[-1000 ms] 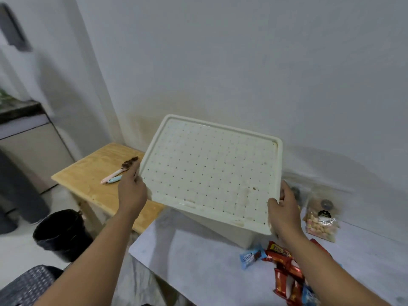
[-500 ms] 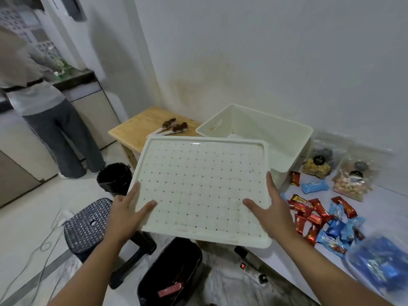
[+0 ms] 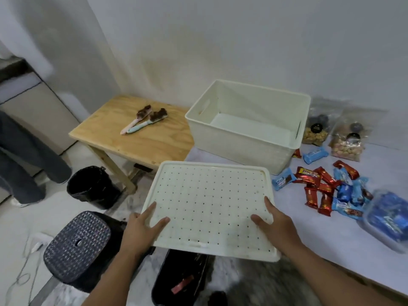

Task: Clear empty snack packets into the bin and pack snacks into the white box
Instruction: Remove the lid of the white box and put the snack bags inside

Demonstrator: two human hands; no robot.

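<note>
the left hand (image 3: 141, 230) and the right hand (image 3: 276, 224) hold the perforated white lid (image 3: 209, 206) by its near corners, one hand per corner. on each hand the thumb and forefinger lie across the top face of the lid; the remaining fingers are hidden beneath it, so both hands are grasping the lid. the lid is held roughly level, clear of the tabletop (image 3: 309, 235), partly over its left edge and partly over the floor.

the white box (image 3: 242, 138) stands uncovered on the tabletop beyond the lid, apart from it, with nothing visible inside. to the right of the box, a loose pile of red and blue snack packets (image 3: 326, 188) lies on the tabletop. two clear bags of snacks (image 3: 331, 133) lean near the wall just beside the box. a clear tub with blue packets (image 3: 388, 219) sits at the right edge of the view.

a black bin (image 3: 181, 281) stands on the floor below the lid, with a red wrapper (image 3: 182, 284) inside. a second black bin (image 3: 92, 186) stands beside a wooden side table (image 3: 136, 138), which carries two brushes (image 3: 143, 121). a dark stool (image 3: 77, 244) stands to the left.
</note>
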